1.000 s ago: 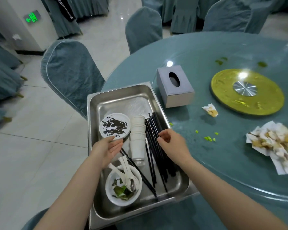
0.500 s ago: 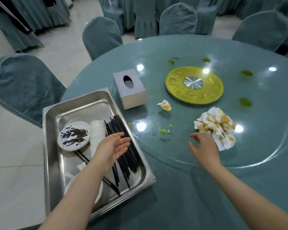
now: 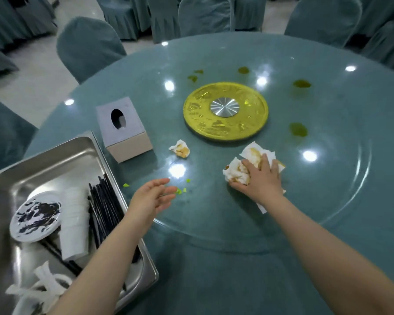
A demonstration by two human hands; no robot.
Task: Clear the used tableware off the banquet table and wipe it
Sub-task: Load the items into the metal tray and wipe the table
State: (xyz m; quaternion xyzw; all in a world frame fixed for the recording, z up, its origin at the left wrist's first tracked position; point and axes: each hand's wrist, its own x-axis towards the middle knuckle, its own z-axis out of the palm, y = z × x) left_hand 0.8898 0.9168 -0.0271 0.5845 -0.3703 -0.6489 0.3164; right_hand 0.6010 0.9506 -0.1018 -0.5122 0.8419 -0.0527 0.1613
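Observation:
My right hand (image 3: 261,178) presses down on a pile of stained white napkins (image 3: 238,170) on the glass turntable, fingers curled over the wad. My left hand (image 3: 151,197) hovers open, fingers apart, just right of the steel tray (image 3: 55,155) at the table's near left edge. The tray holds a dirty white plate (image 3: 35,215), a stack of white cups (image 3: 74,221), black chopsticks (image 3: 105,208) and white spoons (image 3: 43,285). One crumpled napkin (image 3: 180,149) lies alone beside the tissue box. Green food bits (image 3: 181,190) dot the glass near my left hand.
A grey tissue box (image 3: 123,128) stands behind the tray. The gold turntable hub (image 3: 225,110) sits mid-table, with green sauce smears (image 3: 298,129) around it. Covered chairs (image 3: 87,46) ring the round table (image 3: 214,280).
My right hand left the chopsticks in the tray, reached right across the glass and landed on the napkin pile, bunching it. My left hand lifted out of the tray. The view swung right.

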